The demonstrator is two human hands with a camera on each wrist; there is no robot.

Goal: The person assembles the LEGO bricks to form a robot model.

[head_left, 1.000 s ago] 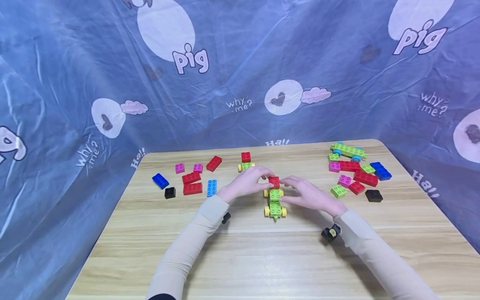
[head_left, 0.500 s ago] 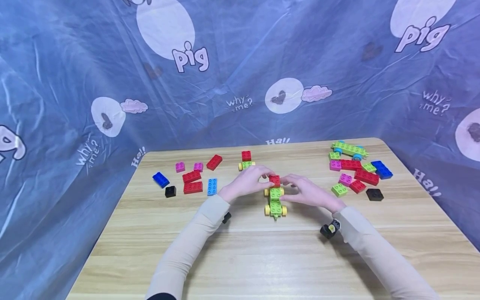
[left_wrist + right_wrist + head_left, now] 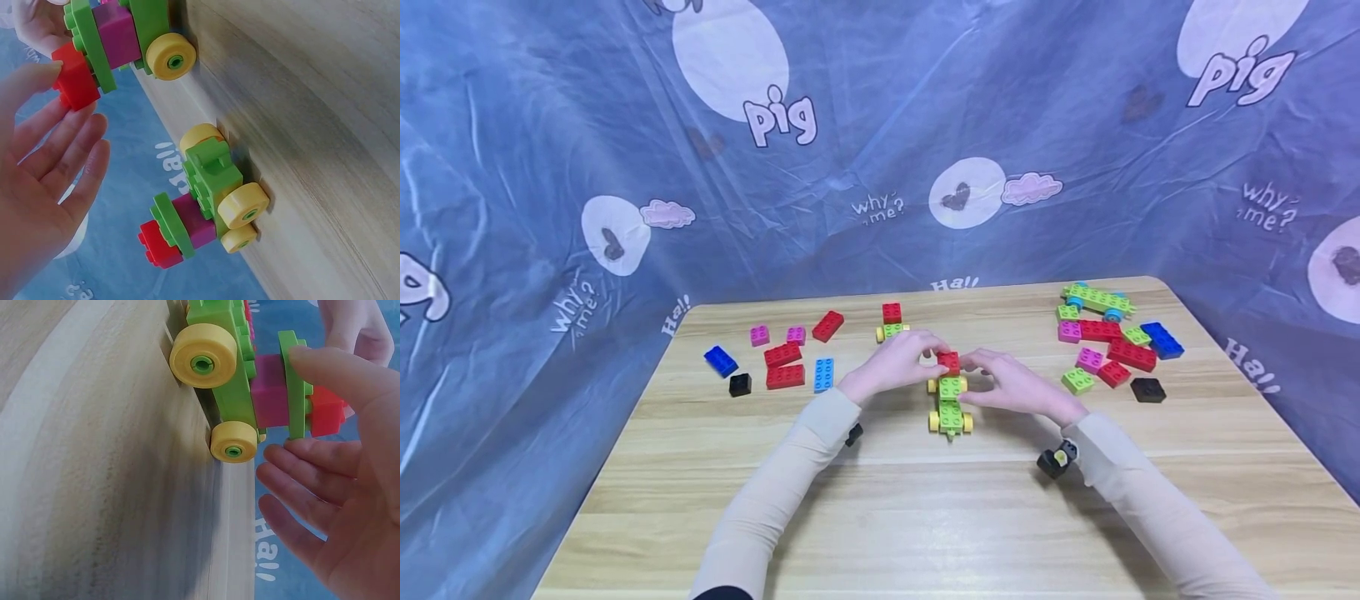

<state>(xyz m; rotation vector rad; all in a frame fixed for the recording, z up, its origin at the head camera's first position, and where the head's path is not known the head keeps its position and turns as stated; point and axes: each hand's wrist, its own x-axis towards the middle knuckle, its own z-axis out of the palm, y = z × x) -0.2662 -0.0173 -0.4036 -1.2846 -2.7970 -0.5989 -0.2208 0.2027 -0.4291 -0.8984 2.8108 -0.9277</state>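
A toy car (image 3: 951,417) with a green base and yellow wheels stands on the table in front of both hands. On its base sits a purple brick (image 3: 269,403), topped by a thin green plate (image 3: 295,409) with a red brick (image 3: 76,78) at one end. My left hand (image 3: 898,363) pinches that red brick between thumb and fingers. From the other side my right hand (image 3: 1013,387) holds the green plate, thumb on one edge and a fingertip at the opposite edge. The hands partly cover the car in the head view.
Behind stands a similar car (image 3: 212,178) with its own red brick (image 3: 159,244). Loose bricks, including a light blue one (image 3: 823,376), lie at left. More bricks and a green chassis with blue wheels (image 3: 1097,301) lie at right. A blue cloth (image 3: 880,142) hangs behind.
The right wrist and forearm have shifted slightly to the left. Both hands stay at the same car, and the loose bricks have not moved.
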